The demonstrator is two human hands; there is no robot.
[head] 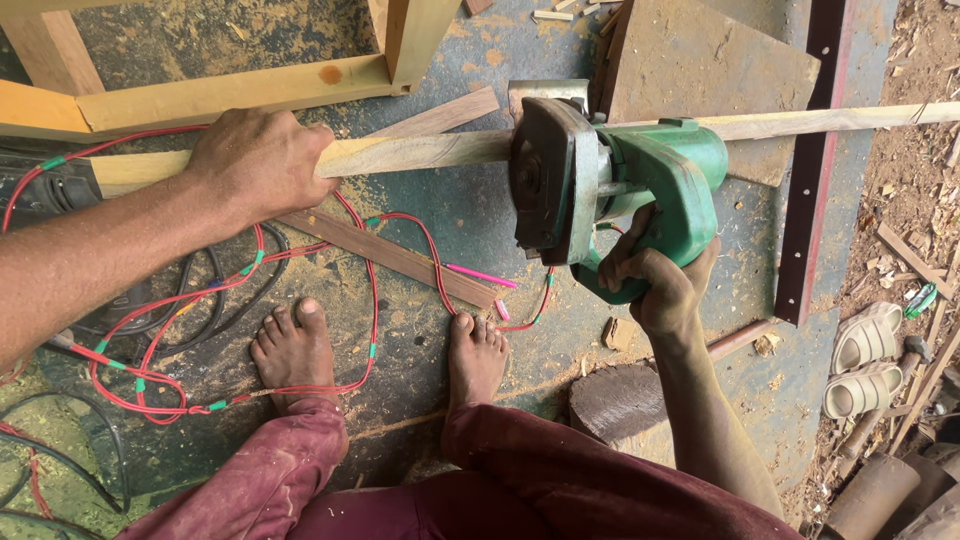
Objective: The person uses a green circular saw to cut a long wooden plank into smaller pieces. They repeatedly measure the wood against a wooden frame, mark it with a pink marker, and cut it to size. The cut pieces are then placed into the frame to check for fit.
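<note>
Head view, looking straight down: the saw's blade is hidden under its dark guard, the near end of the wooden strip is covered by the left hand, and the far end runs out of frame at 3 o'clock. The left forearm is cut off at the 9 o'clock edge, and the legs by the bottom edge.

The left hand [262, 160] has its fingers curled tight over the long wooden strip [420, 152], pressing it down; the fingertips themselves are out of sight beyond the strip. The right hand [660, 285] is wrapped around the handle of the green circular saw [610, 185], fingers closed fully on the grip. The saw sits across the strip at the middle of the picture, just right of the left hand, its guard facing 9 o'clock.

Below the strip, a darker wooden slat [390, 255] lies on the dusty floor [470, 215], slanting toward 5 o'clock. A red cable [372, 300] with green tape bands loops over the floor from 9 o'clock and passes around the two bare feet [295, 350] at 6 o'clock. A pale timber frame [230, 95] stands at 11 o'clock. A dark perforated metal bar [812, 170] runs upright at 3 o'clock, and a pair of light sandals [866, 362] rests at 4 o'clock among wood scraps. A round log end [620, 400] lies beside the right forearm.
</note>
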